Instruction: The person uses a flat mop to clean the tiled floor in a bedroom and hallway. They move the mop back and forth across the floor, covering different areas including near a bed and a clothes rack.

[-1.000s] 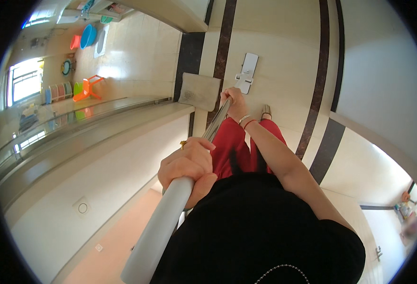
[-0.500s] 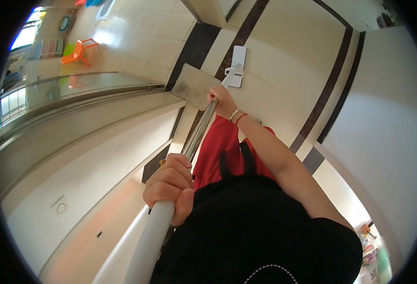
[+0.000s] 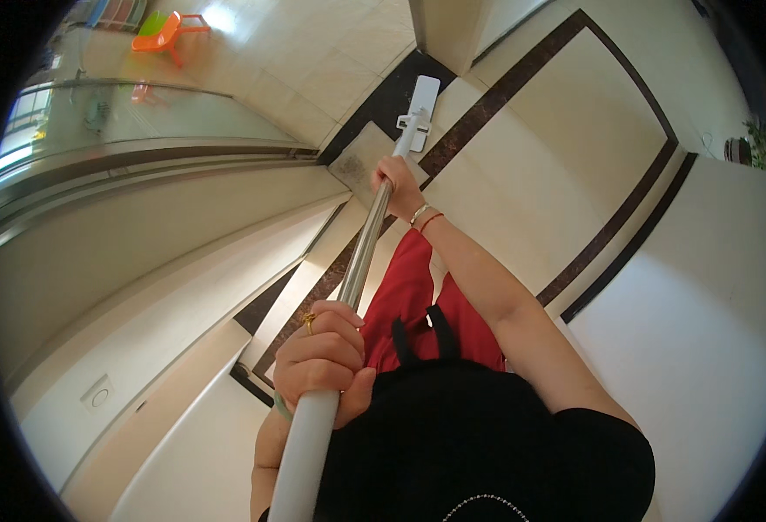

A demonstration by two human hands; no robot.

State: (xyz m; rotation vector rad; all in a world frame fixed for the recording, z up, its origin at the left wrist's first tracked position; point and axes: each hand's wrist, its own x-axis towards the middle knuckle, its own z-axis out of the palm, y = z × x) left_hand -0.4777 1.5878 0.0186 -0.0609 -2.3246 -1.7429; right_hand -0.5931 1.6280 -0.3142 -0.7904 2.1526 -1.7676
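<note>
A flat mop [image 3: 367, 248] with a white and silver pole runs from the lower edge of the view up to the floor ahead. My left hand [image 3: 324, 358], with a gold ring, is wrapped round the thick white upper part of the pole. Farther down the pole, my right hand [image 3: 398, 185] grips it close to where silver meets white. The white rectangular mop head [image 3: 420, 113] lies on the dark stone strip [image 3: 379, 109] by the doorway, just beyond a grey mat [image 3: 368, 155].
On the left is a glass sliding door [image 3: 165, 122] with its metal track. Past it stands an orange child's chair [image 3: 167, 36]. A white wall [image 3: 688, 287] rises on the right, with a potted plant [image 3: 759, 146] at the far right. Brown bands [image 3: 479, 113] border the pale floor tiles.
The mop head has moved a little left, from the brown band onto the dark strip by the doorway. My view has turned and shifted. Both hands keep their grip.
</note>
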